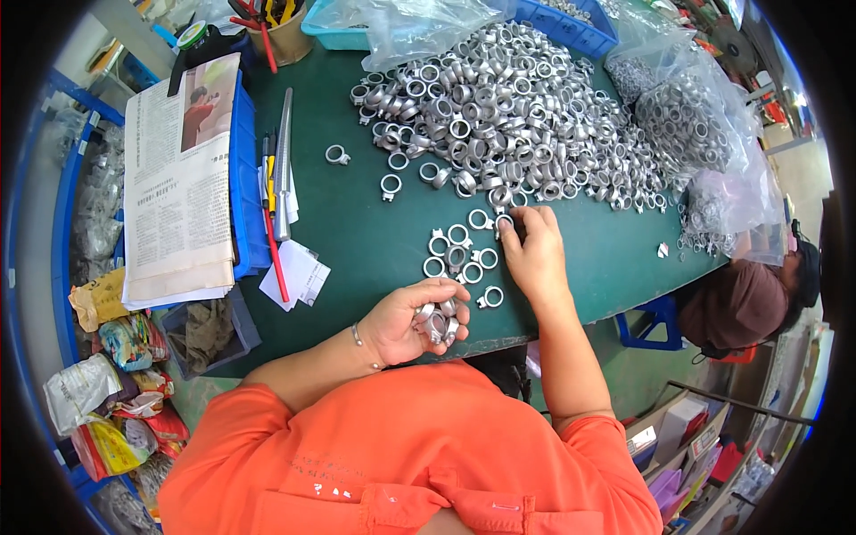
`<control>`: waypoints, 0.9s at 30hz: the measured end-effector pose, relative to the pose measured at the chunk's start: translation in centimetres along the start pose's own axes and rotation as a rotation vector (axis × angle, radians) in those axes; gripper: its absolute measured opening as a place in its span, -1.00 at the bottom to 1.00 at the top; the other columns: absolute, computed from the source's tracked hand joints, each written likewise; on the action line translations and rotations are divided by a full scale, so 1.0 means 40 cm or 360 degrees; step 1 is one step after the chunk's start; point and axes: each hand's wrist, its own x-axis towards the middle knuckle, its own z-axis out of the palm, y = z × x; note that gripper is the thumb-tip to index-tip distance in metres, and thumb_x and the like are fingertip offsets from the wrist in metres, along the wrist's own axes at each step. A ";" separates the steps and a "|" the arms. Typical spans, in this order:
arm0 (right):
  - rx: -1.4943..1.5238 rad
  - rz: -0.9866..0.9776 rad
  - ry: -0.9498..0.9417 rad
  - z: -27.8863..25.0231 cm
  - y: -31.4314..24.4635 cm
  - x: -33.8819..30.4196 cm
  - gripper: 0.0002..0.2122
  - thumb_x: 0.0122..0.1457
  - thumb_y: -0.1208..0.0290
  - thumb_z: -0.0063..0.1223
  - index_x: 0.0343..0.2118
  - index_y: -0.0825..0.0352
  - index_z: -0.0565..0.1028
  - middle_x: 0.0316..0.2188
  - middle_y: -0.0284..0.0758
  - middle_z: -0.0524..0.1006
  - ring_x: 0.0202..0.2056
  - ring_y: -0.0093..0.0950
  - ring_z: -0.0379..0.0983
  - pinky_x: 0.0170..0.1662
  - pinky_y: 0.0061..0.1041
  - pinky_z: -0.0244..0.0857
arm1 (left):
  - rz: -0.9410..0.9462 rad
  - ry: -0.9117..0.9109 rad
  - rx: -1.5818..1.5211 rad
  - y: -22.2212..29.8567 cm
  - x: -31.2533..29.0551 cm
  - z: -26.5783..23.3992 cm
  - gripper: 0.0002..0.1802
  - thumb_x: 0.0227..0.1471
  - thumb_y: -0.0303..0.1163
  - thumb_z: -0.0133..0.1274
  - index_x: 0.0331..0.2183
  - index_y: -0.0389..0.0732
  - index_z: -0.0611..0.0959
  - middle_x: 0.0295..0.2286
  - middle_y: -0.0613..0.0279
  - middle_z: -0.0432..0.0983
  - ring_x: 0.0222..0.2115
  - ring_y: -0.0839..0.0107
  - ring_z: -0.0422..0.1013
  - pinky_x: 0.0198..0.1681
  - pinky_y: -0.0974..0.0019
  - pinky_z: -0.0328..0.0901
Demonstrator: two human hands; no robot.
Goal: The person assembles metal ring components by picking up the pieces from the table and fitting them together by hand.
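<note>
Several silver metal rings lie cupped in my left hand, its fingers curled round them near the table's front edge. My right hand pinches a single metal ring between thumb and fingers, just below the big heap. Between the two hands, a small loose group of rings rests on the green table. One ring sits apart, close to my left fingertips. Beyond, a large heap of the same rings covers the middle and far right of the table.
A tapered metal ring mandrel, pens and a red stick lie left, beside a blue tray topped with newspaper. Clear bags of rings stand right. A pot of pliers is at the back. Another person sits right.
</note>
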 end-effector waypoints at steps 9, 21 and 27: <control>0.1349 0.0670 -0.0510 -0.063 -0.012 -0.020 -0.88 0.01 0.60 -0.06 -0.35 0.38 0.41 -0.55 -0.33 0.45 -0.62 -0.64 0.36 -0.60 -0.71 0.24 | 0.0018 0.0083 0.0077 -0.001 -0.001 0.011 -0.79 0.05 -0.35 -0.21 -0.31 -0.25 0.44 -0.46 0.09 0.41 -0.49 0.27 0.43 -0.71 0.42 0.29; 0.2566 0.0688 -0.0439 -0.077 -0.007 -0.044 -0.72 -0.12 0.76 -0.20 -0.29 0.39 0.37 -0.23 -0.12 0.39 -0.41 -0.38 0.42 -0.54 -0.55 0.38 | 0.0027 0.0064 0.0080 -0.003 0.004 0.003 -0.78 0.05 -0.35 -0.21 -0.31 -0.26 0.43 -0.46 0.06 0.40 -0.47 0.24 0.43 -0.72 0.41 0.32; 0.1356 0.0401 -0.0527 -0.094 0.005 -0.038 -0.86 -0.06 0.59 0.02 -0.38 0.40 0.44 -0.59 -0.37 0.35 -0.55 -0.53 0.32 -0.51 -0.62 0.22 | 0.0034 0.0055 0.0094 -0.004 0.004 0.002 -0.78 0.05 -0.35 -0.20 -0.30 -0.27 0.43 -0.46 0.07 0.40 -0.47 0.25 0.43 -0.71 0.40 0.32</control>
